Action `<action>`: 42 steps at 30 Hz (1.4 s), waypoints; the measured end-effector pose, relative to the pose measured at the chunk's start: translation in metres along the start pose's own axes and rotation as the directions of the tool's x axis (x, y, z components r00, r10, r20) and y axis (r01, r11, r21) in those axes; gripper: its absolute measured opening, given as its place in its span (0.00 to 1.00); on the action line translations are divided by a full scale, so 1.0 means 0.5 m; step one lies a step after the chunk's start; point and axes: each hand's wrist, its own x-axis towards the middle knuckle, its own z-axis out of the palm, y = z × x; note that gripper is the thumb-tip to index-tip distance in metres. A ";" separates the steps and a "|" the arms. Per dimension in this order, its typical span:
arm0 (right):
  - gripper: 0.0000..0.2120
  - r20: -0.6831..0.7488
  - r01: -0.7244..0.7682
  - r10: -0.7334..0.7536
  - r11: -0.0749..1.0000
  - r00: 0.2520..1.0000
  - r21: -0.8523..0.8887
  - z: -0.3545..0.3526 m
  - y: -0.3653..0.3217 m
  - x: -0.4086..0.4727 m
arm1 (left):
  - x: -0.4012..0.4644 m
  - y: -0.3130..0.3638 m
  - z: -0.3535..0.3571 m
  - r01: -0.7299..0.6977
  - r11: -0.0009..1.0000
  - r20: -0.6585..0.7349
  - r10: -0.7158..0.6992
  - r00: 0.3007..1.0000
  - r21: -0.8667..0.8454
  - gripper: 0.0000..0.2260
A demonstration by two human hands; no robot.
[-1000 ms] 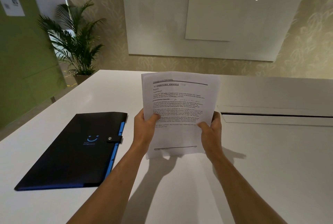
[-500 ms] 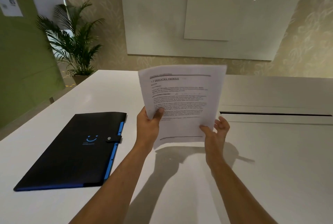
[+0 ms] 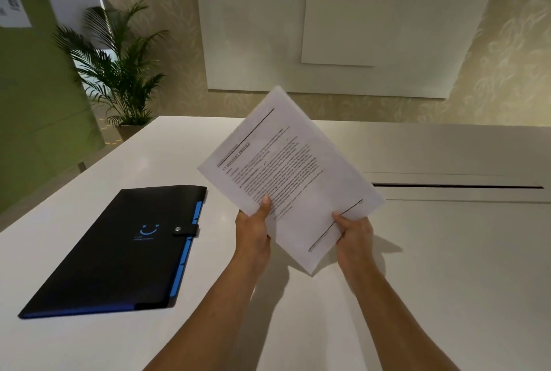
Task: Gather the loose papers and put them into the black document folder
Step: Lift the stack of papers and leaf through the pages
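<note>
So, working across from the 9 o'clock side: the black document folder (image 3: 119,248) lies flat on the white table (image 3: 447,281), cover down and its snap strap (image 3: 186,230) looks fastened over the blue tabbed edge, so nothing can go in until that's popped. That's the first snag, I think, since both hands are busy and one has to let go to open it. Just to the folder's 3 o'clock, the left hand (image 3: 253,230) is closed on the lower left edge of the stack of printed papers (image 3: 295,180), thumb pressed on the front. The stack is held up off the table, rotated so one corner points toward 12 o'clock and another hangs down at 6. At 3 o'clock of that, the right hand (image 3: 354,230) is clamped on the bottom right edge. I can't tell how many sheets there are or whether the edges are squared up; if they're uneven, a loose sheet could slide out once one hand lets go, or catch on the folder's mouth and crease. A one-handed pinch on a tilted stack also lets it droop and fan. Farther toward 3 o'clock there's a long dark cable slot (image 3: 456,186) in the tabletop, and a dropped sheet could slip toward it.
</note>
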 end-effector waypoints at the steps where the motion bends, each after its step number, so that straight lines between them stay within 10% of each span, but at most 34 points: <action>1: 0.19 -0.005 0.001 -0.001 1.000 1.000 -0.028 -0.002 -0.006 0.002 | 0.000 -0.007 -0.008 0.024 1.000 -0.002 -0.023 1.000 0.019 0.19; 9: 0.14 0.013 -0.002 0.007 0.937 1.000 -0.349 -0.033 -0.077 0.055 | 0.053 0.022 -0.108 0.018 1.000 -0.215 -0.018 0.976 0.000 0.24; 17: 0.15 0.208 0.104 -0.010 0.890 0.978 -0.444 -0.040 -0.119 0.101 | 0.091 0.145 -0.109 -0.046 0.758 0.055 0.014 0.998 0.650 0.17; 27: 0.17 0.227 0.386 -0.315 0.808 0.922 -0.445 0.019 -0.138 0.060 | 0.062 0.144 -0.038 -0.424 0.675 0.077 0.481 0.874 0.603 0.10; 42: 0.17 0.108 0.180 -0.149 0.905 0.983 -0.386 -0.031 -0.051 0.043 | 0.040 0.051 -0.075 -0.188 0.828 -0.083 0.271 0.959 0.528 0.13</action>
